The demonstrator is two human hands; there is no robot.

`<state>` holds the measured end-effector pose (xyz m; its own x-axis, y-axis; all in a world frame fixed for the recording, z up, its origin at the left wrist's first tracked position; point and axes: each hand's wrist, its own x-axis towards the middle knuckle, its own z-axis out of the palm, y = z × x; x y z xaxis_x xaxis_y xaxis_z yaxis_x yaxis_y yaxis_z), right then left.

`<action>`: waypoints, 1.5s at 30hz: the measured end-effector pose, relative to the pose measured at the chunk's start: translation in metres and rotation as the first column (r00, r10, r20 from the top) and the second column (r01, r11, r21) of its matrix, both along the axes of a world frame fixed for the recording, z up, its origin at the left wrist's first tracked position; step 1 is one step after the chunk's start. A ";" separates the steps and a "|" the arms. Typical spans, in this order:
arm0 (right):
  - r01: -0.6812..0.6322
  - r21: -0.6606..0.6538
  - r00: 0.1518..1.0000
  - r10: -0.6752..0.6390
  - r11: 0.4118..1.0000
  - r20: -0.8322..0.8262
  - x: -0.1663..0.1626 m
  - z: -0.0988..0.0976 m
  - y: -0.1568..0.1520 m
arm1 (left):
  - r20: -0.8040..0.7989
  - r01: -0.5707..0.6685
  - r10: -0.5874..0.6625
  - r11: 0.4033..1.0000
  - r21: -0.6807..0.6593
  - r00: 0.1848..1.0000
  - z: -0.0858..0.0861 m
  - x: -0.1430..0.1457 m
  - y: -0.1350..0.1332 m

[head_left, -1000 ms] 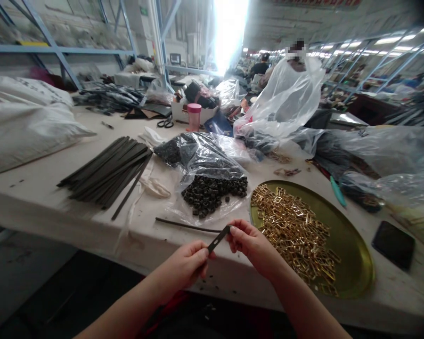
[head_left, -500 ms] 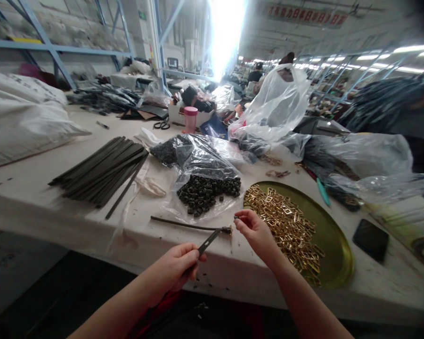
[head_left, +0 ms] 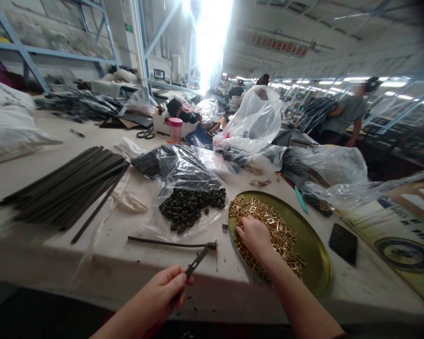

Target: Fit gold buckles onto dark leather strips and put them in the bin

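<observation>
My left hand [head_left: 169,285] is closed on a dark strap [head_left: 197,263] with a long slot in it. The strap's far end reaches the tip of a thin dark strip [head_left: 166,242] lying on the table, where a gold fitting [head_left: 216,245] shows; whether they are joined I cannot tell. My right hand [head_left: 254,235] is over the heap of gold buckles [head_left: 282,235] on a round gold tray [head_left: 320,268]. Its fingers are bent down among the buckles, fingertips hidden. Just left of the tray lies a small dark loop [head_left: 225,228].
Several dark strips [head_left: 67,188] lie in a pile at left. A clear bag [head_left: 194,169] spills small black loops [head_left: 187,207] at centre. A phone [head_left: 343,244] and a teal-handled tool [head_left: 300,198] lie at right. Scissors [head_left: 145,133] and a pink-lidded jar [head_left: 175,129] stand behind. A person [head_left: 349,113] is beyond.
My right hand has let go of the small dark loop, now on the table, and moved right and down onto the gold buckles. My left hand still grips the strap. The view has turned right.
</observation>
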<state>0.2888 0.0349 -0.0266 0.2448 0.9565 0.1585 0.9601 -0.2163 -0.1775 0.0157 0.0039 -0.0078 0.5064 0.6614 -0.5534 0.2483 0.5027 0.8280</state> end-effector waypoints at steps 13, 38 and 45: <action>-0.107 -0.017 0.994 0.107 0.994 0.032 -0.017 0.028 -0.010 | -0.007 0.007 -0.006 0.987 0.160 1.000 0.002 -0.008 0.005; -0.038 0.069 -0.237 0.058 0.997 -0.970 -0.126 0.029 -0.068 | -0.146 0.000 0.073 0.893 0.451 0.987 0.039 0.006 -0.012; 0.053 0.182 -0.151 0.188 0.982 -0.970 -0.138 0.014 -0.064 | -0.172 -0.031 0.142 0.849 0.527 0.975 0.040 0.009 -0.010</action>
